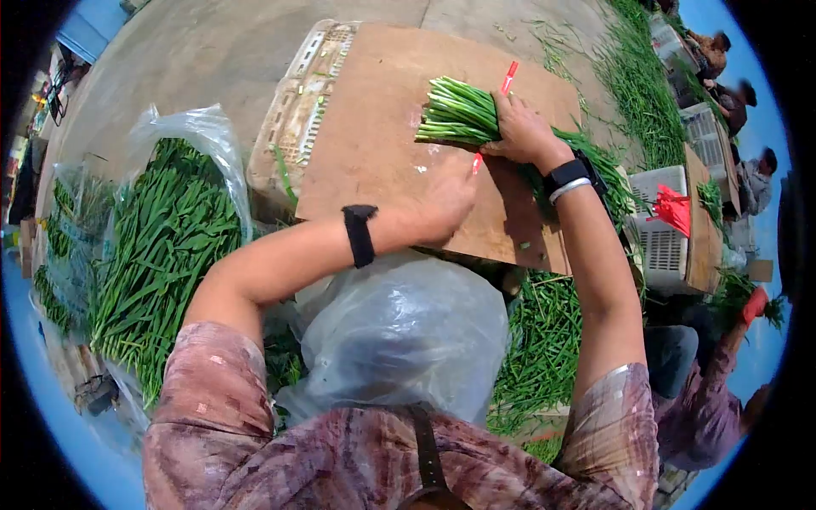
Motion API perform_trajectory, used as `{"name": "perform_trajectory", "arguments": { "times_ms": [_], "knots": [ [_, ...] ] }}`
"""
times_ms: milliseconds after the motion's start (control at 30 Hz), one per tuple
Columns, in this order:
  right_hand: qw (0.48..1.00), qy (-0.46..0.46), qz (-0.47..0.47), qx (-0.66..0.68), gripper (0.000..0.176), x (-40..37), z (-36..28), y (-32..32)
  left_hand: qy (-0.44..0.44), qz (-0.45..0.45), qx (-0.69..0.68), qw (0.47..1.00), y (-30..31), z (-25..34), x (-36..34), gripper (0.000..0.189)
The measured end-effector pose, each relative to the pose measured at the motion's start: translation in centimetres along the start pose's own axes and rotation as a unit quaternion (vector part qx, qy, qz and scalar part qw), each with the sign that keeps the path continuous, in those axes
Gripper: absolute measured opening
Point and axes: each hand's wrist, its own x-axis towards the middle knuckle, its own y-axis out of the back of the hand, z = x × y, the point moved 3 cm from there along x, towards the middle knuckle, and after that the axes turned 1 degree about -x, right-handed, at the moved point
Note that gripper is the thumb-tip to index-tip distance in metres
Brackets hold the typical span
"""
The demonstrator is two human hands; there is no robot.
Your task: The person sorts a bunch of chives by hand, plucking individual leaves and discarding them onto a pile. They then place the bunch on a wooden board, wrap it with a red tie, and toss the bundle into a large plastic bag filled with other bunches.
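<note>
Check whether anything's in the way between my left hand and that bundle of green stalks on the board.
Nothing visible blocks it. Your left hand is close beside the green bundle, with only a red strip end showing between them. Your right hand grips the bundle.

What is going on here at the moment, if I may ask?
A person's right hand holds a bundle of green stalks on a brown board. The left hand holds a red strip at the bundle's near side, and another red end sticks out beyond the right hand. Whether the two red parts join is hidden.
</note>
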Motion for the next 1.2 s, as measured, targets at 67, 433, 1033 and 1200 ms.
{"name": "perform_trajectory", "arguments": {
  "times_ms": [67,433,1033,1200],
  "knots": [
    [1.0,-0.008,0.003,0.005,0.092,-0.3,0.1,0.0,-0.002,-0.039,-0.016,0.999,0.4,1.3,-0.1,0.032],
    [0.98,0.126,0.042,0.147,0.135,0.9,0.3,0.6,0.085,-0.107,-0.173,0.975,5.0,-0.7,1.0,0.032],
    [0.933,0.158,0.09,0.311,0.05,-1.6,-9.3,6.6,0.625,0.113,0.154,0.757,46.2,-1.7,-47.2,0.08],
    [0.937,0.282,0.013,0.207,0.044,-2.3,-30.6,11.0,0.726,0.177,0.075,0.66,42.7,0.6,-58.9,0.11]
  ]
}}
